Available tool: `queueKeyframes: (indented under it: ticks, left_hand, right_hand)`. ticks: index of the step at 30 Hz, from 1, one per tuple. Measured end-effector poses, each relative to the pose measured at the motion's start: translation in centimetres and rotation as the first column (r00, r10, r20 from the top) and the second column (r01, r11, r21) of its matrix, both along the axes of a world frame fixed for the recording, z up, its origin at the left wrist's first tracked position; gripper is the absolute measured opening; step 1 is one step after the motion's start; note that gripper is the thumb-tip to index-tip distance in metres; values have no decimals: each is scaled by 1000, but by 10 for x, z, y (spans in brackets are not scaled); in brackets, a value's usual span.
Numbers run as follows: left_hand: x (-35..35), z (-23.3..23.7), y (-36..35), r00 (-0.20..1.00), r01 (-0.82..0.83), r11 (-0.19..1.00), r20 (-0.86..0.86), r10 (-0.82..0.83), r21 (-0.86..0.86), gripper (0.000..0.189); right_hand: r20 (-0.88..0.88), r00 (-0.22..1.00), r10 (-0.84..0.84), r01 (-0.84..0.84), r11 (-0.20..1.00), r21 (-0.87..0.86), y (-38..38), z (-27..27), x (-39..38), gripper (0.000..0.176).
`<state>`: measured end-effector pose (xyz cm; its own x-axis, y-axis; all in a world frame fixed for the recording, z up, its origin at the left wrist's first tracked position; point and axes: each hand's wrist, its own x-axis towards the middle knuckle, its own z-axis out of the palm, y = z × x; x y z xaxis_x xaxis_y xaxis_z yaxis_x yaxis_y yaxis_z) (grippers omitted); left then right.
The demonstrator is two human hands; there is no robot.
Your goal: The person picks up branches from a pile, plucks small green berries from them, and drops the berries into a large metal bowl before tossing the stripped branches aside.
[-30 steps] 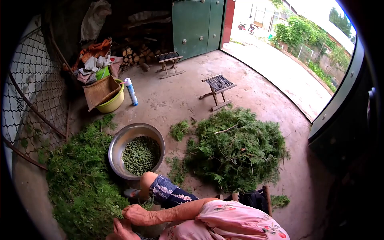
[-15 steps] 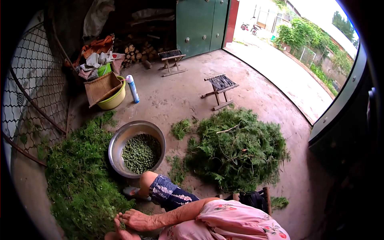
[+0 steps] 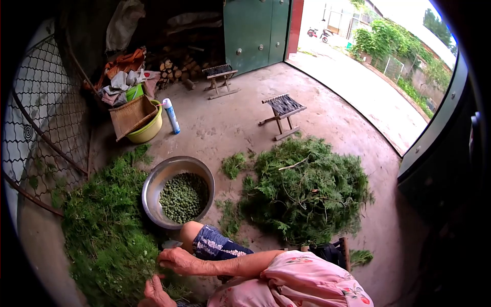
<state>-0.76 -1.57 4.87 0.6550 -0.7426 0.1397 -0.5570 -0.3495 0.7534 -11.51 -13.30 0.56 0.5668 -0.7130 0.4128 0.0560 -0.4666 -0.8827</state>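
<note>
My right hand [image 3: 180,261] reaches in from the right, its fingers curled and pinched at the edge of a pile of leafy evergreen branches [image 3: 110,230]. What it pinches is too small to make out. Lower down, at the bottom edge, my left hand [image 3: 155,293] has thumb and fingers closed round a green sprig [image 3: 176,290], partly hidden by the hand. Just beyond my knee stands a wide metal basin [image 3: 152,197] holding many small round green cones [image 3: 184,197].
A second heap of evergreen branches [image 3: 312,194] lies right of the basin. Behind are two folding stools [image 3: 285,105] [image 3: 221,71], a spray can [image 3: 171,116] and a yellow-green tub [image 3: 148,132] with a woven scoop [image 3: 132,118]. Wire mesh [image 3: 53,102] borders the left.
My hands have drawn apart: the right one has moved up toward the basin, while the left stays low by the branches. The whole view has shifted slightly.
</note>
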Motion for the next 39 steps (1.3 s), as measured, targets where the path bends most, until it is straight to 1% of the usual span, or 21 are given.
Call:
queueKeyframes:
  ticks: [2, 4, 6, 8, 9, 10, 11, 12, 13, 15, 16, 18, 20, 22, 24, 26, 27, 29, 33, 36, 39]
  left_hand:
    - [-18, 30, -7, 946, 139, 977, -271, -178, -160, 26]
    - [-17, 26, -7, 911, 103, 978, -376, -166, -181, 24]
    - [-16, 26, -6, 866, 63, 979, -476, -150, -195, 22]
    - [-16, 30, -4, 833, 151, 970, -504, -229, -192, 21]
    - [-17, 31, -4, 834, 146, 970, -504, -226, -192, 21]
    - [-17, 31, -3, 802, 152, 972, -552, -228, -181, 21]
    - [-17, 31, -1, 766, 160, 973, -601, -230, -168, 22]
    - [-18, 31, -1, 764, 161, 973, -602, -230, -167, 22]
    - [-18, 33, -1, 726, 179, 970, -644, -242, -163, 23]
    - [-14, 29, 0, 684, 194, 967, -685, -253, -163, 24]
    - [-5, 21, 2, 660, 221, 966, -708, -249, -134, 20]
    - [13, -2, 4, 635, 248, 963, -733, -244, -106, 18]
    - [24, -27, 1, 665, 271, 937, -661, -348, -222, 28]
    - [9, -19, -5, 711, 212, 944, -622, -328, -255, 25]
    - [-2, -11, -9, 754, 151, 941, -581, -308, -303, 23]
    - [-1, -1, -3, 641, 9, 988, -757, -124, -155, 24]
    - [0, 1, -3, 640, 8, 988, -759, -124, -155, 24]
    - [3, 1, -4, 677, 31, 992, -728, -108, -118, 35]
    - [8, -12, -6, 662, 6, 991, -743, -102, -131, 35]
    - [0, -3, -7, 757, -87, 994, -653, 23, -67, 29]
    - [-1, 7, -8, 702, 61, 997, -708, -77, -47, 24]
  right_hand:
    - [-30, 997, 69, -68, 997, 34, 2, -6, 0, 11]
    - [-142, 972, 187, -157, 966, 203, 2, -7, -2, 12]
    - [-126, 978, 164, -134, 966, 223, 4, -14, 2, 10]
    - [159, 987, 17, -62, 957, 284, 4, -15, 6, 6]
    - [218, 976, -15, -4, 996, 88, -5, -14, 8, 4]
    - [204, 975, 88, -115, 985, 126, -11, -14, 7, 8]
    - [307, 925, 222, -326, 879, 347, -12, -13, 8, 14]
    - [433, 846, 311, -515, 686, 513, -14, -10, 7, 20]
    - [431, 848, 308, -512, 687, 515, -14, -7, 3, 20]
    - [633, 631, 449, -775, 386, 500, -12, -1, -6, 27]
    - [629, 632, 452, -774, 386, 501, -12, -2, -7, 27]
    - [733, 569, 373, -823, 258, 507, -8, -6, -6, 28]
    - [670, 652, 355, -757, 273, 593, -10, -2, -10, 22]
    - [503, 732, 460, -681, 452, 576, -11, 0, -9, 18]
    - [402, 772, 493, -628, 492, 603, -16, 10, -15, 16]
    - [261, 825, 502, -544, 576, 611, -17, 18, -17, 18]
    - [259, 825, 503, -543, 576, 612, -17, 17, -16, 18]
    - [198, 886, 420, -464, 812, 354, -15, 11, -13, 26]
    - [169, 910, 380, -415, 820, 394, -13, 6, -10, 36]
    - [41, 927, 374, -355, 834, 422, -17, 16, -16, 41]
    - [1, 938, 347, -332, 896, 295, -17, 10, -16, 42]
